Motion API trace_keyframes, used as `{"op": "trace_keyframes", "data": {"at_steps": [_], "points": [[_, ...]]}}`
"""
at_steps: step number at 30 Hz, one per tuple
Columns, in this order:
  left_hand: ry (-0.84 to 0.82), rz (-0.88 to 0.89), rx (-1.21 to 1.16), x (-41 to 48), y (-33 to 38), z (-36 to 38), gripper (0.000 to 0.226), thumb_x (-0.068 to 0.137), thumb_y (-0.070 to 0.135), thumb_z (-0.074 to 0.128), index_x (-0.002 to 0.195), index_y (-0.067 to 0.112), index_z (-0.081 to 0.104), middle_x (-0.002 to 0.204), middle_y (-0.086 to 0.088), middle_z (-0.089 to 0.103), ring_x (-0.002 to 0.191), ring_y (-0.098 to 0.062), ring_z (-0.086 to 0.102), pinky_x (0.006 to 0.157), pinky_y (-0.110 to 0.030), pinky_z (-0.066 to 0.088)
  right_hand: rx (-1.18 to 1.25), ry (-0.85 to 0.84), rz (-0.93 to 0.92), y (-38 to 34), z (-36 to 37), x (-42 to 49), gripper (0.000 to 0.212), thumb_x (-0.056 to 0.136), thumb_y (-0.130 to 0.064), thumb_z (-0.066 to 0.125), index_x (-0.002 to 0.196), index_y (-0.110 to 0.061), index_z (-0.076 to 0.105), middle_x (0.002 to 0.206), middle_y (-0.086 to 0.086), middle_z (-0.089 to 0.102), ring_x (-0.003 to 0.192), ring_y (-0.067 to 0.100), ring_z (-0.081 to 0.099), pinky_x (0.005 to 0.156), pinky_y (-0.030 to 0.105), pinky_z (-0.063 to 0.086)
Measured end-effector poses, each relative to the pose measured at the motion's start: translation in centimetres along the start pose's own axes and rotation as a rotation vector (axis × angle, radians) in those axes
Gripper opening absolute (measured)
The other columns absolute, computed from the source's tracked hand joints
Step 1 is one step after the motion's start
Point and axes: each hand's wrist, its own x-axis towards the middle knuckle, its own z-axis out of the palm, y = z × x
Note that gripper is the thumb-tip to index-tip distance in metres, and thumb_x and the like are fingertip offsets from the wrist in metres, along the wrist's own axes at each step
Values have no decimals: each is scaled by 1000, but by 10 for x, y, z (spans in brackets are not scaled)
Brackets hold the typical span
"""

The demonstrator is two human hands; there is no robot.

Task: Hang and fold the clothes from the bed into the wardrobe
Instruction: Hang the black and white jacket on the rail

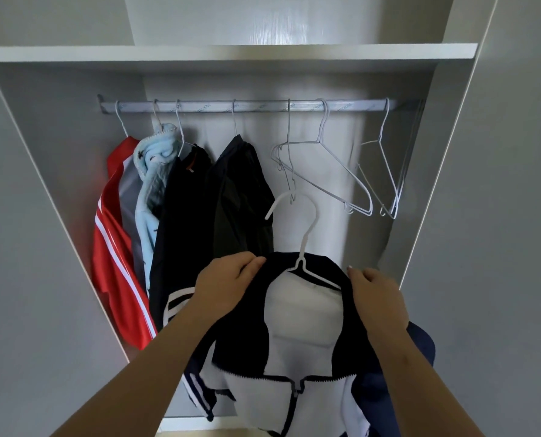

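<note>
Well, my left grip and right grip pinch one jacket — four clothes hang left, three bare hangers right, a gap between.

Dim, even daylight; soft shadow under the shelf; wide-angle bowing at frame edges; mild blur at lower centre.

A shelf lies above the wardrobe rail. Four garments hang on its left half, empty hangers on its right. Before them, below the rail, a zip jacket on a hanger sits between left grip and right grip.
</note>
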Motion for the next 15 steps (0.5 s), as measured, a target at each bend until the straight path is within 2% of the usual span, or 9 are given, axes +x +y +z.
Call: {"op": "trace_keyframes", "data": {"at_steps": [3,5,7,10,12,15], "points": [[82,-69,63,0,13,8,39,97,36,41,80,7,62,73,-4,61,70,-15,56,59,-23,37,-52,-76,-113,-11,3,-2,35,94,-29,41,64,-10,38,59,3,38,57,16,34,55,27,28],[113,-81,84,-2,20,12,40,97,37,40,80,7,61,74,-5,61,70,-16,56,57,-22,36,-65,-118,-125,-16,3,-1,38,95,-32,38,63,-10,37,60,5,37,59,17,35,56,28,28],[108,-84,32,-5,21,9,32,97,36,42,85,13,61,76,-4,63,71,-16,58,62,-26,41,-55,-104,-110,-18,1,1,46,95,-36,39,58,-11,30,57,4,33,56,17,32,55,28,26],[-19,-26,-97,-8,17,-5,9,93,36,49,90,29,54,69,-2,63,63,-13,57,64,-29,45,-22,-39,-56,-16,-3,4,51,94,-36,42,52,-15,23,51,1,26,51,16,27,53,27,23],[-90,28,-2,-9,9,-12,16,90,42,51,86,28,58,66,2,60,62,-9,56,62,-26,44,19,-6,-11,-14,-4,5,51,93,-34,44,51,-16,23,51,1,26,51,16,27,53,27,23],[-112,37,84,-11,2,-13,35,88,45,52,66,19,60,54,7,50,53,-5,49,56,-20,37,64,-20,-21,-10,-4,7,48,93,-33,44,52,-15,26,53,3,28,54,17,30,56,29,25]]}}
